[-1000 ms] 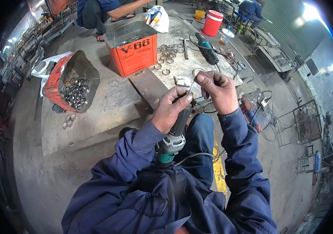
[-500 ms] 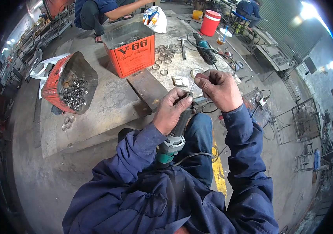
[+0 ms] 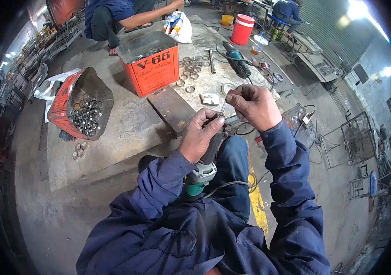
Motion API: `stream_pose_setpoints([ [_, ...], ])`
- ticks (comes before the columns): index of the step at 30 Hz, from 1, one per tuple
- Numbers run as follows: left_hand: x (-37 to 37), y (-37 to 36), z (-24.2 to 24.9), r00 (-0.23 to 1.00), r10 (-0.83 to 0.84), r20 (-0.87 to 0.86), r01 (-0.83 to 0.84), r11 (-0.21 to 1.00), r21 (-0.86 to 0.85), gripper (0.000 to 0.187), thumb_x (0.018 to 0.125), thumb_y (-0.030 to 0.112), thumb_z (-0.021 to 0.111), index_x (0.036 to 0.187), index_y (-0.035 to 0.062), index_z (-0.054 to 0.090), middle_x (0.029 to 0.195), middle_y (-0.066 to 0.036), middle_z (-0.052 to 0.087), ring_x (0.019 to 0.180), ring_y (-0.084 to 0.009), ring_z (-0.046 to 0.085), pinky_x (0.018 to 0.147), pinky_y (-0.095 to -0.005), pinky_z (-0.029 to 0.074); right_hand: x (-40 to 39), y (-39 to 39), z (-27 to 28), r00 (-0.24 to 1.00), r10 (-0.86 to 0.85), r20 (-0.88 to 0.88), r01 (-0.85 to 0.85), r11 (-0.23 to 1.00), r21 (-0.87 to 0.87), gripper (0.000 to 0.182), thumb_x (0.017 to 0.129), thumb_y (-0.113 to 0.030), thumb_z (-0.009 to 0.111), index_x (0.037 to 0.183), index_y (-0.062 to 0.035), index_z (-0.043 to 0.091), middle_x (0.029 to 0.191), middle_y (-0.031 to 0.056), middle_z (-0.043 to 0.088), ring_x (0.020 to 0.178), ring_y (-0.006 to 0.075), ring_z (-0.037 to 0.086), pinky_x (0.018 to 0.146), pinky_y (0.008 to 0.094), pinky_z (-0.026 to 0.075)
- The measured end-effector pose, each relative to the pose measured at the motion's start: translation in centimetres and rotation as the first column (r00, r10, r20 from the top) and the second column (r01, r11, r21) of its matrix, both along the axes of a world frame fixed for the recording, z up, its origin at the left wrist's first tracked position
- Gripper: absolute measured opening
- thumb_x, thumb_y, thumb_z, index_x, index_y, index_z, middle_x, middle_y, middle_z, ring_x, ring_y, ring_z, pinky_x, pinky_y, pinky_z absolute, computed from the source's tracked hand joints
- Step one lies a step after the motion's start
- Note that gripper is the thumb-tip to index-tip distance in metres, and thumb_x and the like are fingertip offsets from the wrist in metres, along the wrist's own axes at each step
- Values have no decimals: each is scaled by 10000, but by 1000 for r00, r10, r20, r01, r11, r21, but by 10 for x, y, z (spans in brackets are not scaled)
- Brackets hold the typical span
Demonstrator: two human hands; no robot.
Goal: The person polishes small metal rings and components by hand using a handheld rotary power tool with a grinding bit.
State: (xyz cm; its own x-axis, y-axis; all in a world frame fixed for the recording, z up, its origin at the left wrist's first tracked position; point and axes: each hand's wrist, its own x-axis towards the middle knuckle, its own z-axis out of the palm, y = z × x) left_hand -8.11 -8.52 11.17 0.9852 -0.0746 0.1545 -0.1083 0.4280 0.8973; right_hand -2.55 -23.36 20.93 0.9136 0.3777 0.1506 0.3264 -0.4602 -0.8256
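Observation:
A green and grey die grinder (image 3: 201,174) stands nose up between my thighs, its cord trailing off to the right. My left hand (image 3: 202,134) is closed around its dark nose, thumb and fingers near the tip. Out of that tip rises a thin metal rod (image 3: 223,109). My right hand (image 3: 257,106) is closed in a pinch at the rod's upper end, and its fingertips hide that end. Just beyond my hands lie a small white block-like piece (image 3: 209,99) and a pale ring (image 3: 227,89) on the metal plate.
An orange tin (image 3: 156,71) stands on the metal plate (image 3: 126,133). A tipped tin (image 3: 62,107) holds many metal rings. Loose rings (image 3: 191,72), a T-shaped tool (image 3: 212,61) and a second grinder (image 3: 237,60) lie beyond. Another person (image 3: 113,18) squats at the far edge.
The whole view has shifted slightly, with the tins lower in it. Both hands keep nearly the same hold, and a little more of the rod shows between them.

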Motion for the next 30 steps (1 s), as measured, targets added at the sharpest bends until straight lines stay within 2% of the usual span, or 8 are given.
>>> stream_pose_setpoints([
  [2,-2,0,-3,1000,1,25,-1,1000,16,211,902,224,589,974,38,521,832,-35,589,697,-106,611,606,-252,531,2,0,-5,1000,9,2,-9,1000,3,234,839,-192,659,872,38,642,550,-10,515,476,43,437,443,236,357],
  [4,2,2,-5,989,105,105,-127,964,233,197,915,221,555,967,34,523,834,-38,588,683,-98,590,611,-250,512,5,1,-10,991,-24,130,30,998,-47,237,777,-211,648,829,19,668,578,119,592,509,157,569,526,316,456],
  [7,-1,0,-2,998,48,38,-52,993,104,175,921,206,542,958,36,522,853,-40,594,700,-92,580,613,-245,500,3,3,-11,989,-10,147,12,1000,-15,240,746,-226,649,804,5,668,612,160,612,565,248,622,569,364,484],
  [13,0,-1,-1,1000,15,-28,-15,999,-32,184,899,197,590,951,38,512,857,-52,597,679,-113,599,610,-259,530,7,-7,-7,980,160,-117,-157,987,38,226,824,-201,640,855,23,644,583,62,590,532,110,577,508,283,452],
  [22,-3,-4,6,998,53,-47,-49,996,76,205,882,176,616,951,36,483,844,-69,585,674,-137,606,600,-253,521,19,-16,-1,918,361,-166,-371,928,-27,242,863,-231,654,929,-1,624,663,-16,564,571,59,484,509,238,404],
  [25,-2,5,9,991,-105,-81,107,994,12,219,866,159,635,955,31,482,842,-72,581,680,-138,606,591,-258,523,24,-17,-11,883,428,-191,-427,903,49,226,869,-213,644,964,-8,628,717,-8,595,623,57,510,547,231,423],
  [27,-2,10,13,932,-313,-182,267,934,-236,235,864,176,642,961,29,486,841,-73,583,691,-138,611,596,-264,523,20,-16,-12,874,458,-160,-452,889,79,221,870,-200,641,998,-19,635,790,-4,627,702,62,543,615,228,450],
  [30,-10,-1,20,998,-55,11,55,998,40,254,874,219,634,964,29,492,841,-73,590,705,-138,614,612,-264,519,12,-13,-9,896,442,-35,-439,896,74,185,850,-185,654,951,-30,647,746,13,641,666,68,564,598,252,474],
])
